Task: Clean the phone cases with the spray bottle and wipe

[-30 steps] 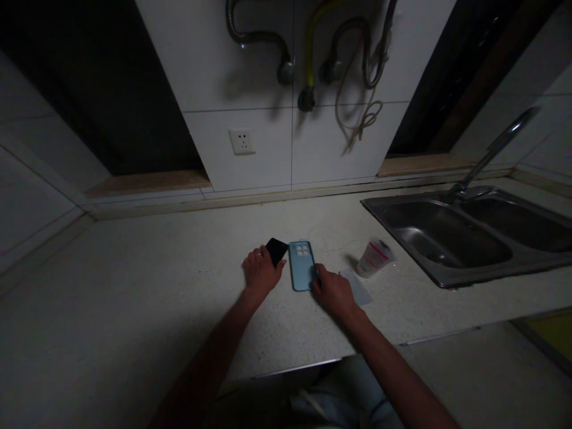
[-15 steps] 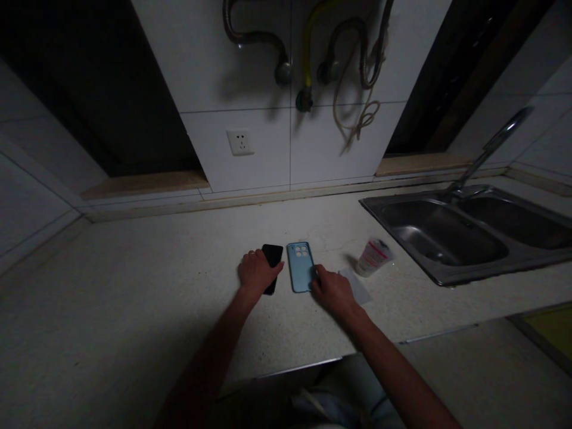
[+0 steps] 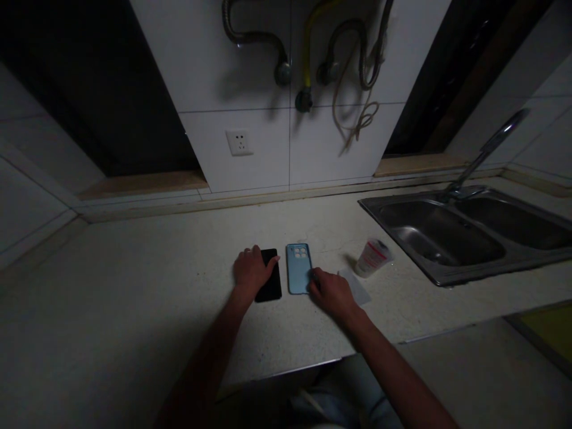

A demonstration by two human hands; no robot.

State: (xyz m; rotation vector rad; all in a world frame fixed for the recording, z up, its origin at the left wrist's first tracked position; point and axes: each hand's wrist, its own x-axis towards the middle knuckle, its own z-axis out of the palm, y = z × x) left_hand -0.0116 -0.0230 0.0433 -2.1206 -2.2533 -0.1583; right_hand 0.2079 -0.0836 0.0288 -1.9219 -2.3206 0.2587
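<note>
The left hand (image 3: 251, 271), thumb spread, partly hides a flat black rectangular phone (image 3: 271, 287); the right hand (image 3: 333, 293) curls at the right edge of a pale-blue phone case (image 3: 298, 273). Either hand's grip is unclear. The speckled off-white desk (image 3: 152, 268) extends well leftward.

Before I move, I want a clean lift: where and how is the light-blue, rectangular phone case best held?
Likely by both long edges near the far end, from above: the light-blue, rectangular phone case lies flat, narrower across than along, and the right grip is at its near right edge.
</note>
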